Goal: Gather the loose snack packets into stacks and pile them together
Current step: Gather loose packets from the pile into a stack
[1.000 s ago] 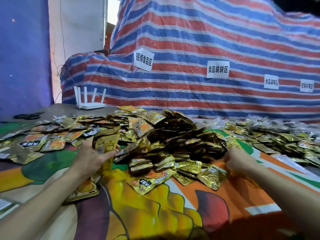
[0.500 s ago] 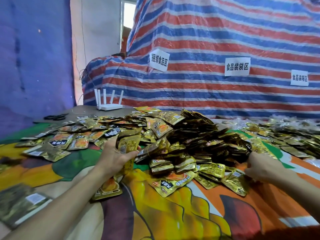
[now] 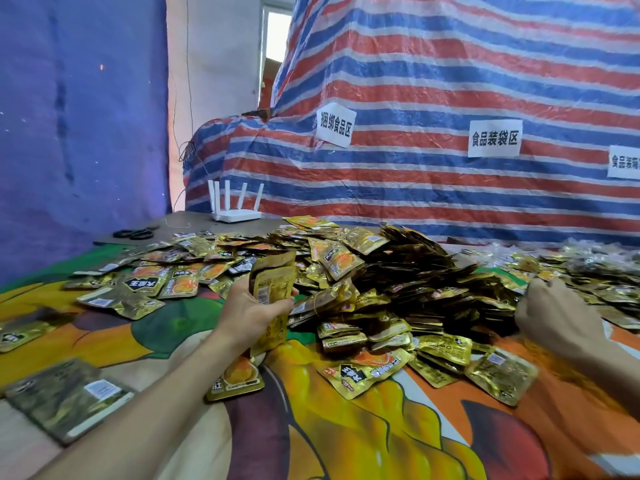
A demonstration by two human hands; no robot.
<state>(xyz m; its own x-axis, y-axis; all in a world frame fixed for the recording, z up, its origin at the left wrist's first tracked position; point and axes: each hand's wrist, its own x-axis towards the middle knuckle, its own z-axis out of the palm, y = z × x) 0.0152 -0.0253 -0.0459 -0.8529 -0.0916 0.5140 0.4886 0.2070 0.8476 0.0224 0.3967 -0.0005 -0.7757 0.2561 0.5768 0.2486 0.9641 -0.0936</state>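
Paper signs (image 3: 336,124) on tarp (image 3: 450,188): 捆绑食品区, 食品装袋区

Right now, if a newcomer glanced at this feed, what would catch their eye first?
The big heap of gold snack packets mid-table draws the eye first. At its left edge the left hand grips an upright stack of packets, while the right hand reaches in at its right edge. Behind hangs a red, white and blue striped tarp bearing white paper signs.

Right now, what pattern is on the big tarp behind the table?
The plastic tarp has red, blue and white stripes; head view.
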